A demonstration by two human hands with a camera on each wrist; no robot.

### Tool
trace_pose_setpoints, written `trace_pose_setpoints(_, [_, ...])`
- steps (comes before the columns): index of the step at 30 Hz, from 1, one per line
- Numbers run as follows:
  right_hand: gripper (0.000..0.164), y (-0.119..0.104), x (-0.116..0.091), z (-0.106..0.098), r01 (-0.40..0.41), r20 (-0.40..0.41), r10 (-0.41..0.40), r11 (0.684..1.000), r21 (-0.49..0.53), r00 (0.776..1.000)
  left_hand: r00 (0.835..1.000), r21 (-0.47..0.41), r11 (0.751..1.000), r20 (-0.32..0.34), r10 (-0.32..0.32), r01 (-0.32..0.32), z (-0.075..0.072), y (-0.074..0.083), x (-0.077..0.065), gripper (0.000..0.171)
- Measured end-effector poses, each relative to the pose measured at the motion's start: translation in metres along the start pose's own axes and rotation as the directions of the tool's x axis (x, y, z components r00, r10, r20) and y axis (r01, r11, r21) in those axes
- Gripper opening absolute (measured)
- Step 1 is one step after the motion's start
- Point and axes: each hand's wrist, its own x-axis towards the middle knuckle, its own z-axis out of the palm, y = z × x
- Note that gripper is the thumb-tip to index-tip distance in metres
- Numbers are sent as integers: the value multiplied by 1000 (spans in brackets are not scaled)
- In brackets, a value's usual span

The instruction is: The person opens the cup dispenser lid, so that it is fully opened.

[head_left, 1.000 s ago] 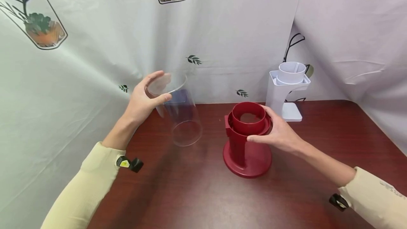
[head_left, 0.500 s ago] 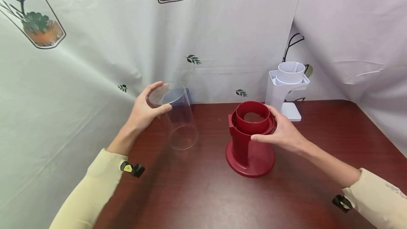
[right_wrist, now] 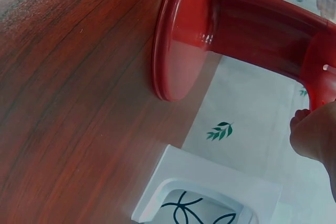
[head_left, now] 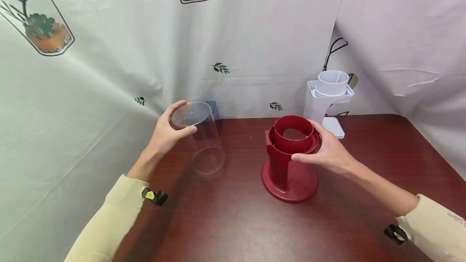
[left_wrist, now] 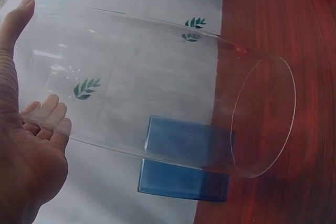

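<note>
My left hand (head_left: 165, 134) holds a clear plastic cylinder (head_left: 209, 140) near its upper rim, thumb on the near side and fingers on the far side. The cylinder leans slightly, its lower end low over the table; in the left wrist view, its wall (left_wrist: 157, 77) shows nothing inside. My right hand (head_left: 329, 151) grips the ringed top of a red plastic stand (head_left: 280, 171), which looks like a dispenser base. The stand has a round foot, a single column and an open collar on top. In the right wrist view, its round foot (right_wrist: 181, 51) meets the table.
Behind the clear cylinder stands a blue see-through box (left_wrist: 181, 179) by the wall cloth. A white stand (head_left: 316, 106) with a round cup (head_left: 333, 83) on top is at the back right. The dark red wooden table (head_left: 233, 221) ends at the printed cloth.
My left hand has lowered the clear cylinder and brought it slightly left, uncovering more of the blue box. The red stand has shifted a little right with my right hand on it.
</note>
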Motion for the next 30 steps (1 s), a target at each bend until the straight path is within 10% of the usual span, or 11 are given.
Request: trace_pose_setpoints(30, [93, 3, -10, -26, -53, -54, 47, 993, -103, 997, 999, -21, 999, -16, -39, 38, -2, -36, 3, 85])
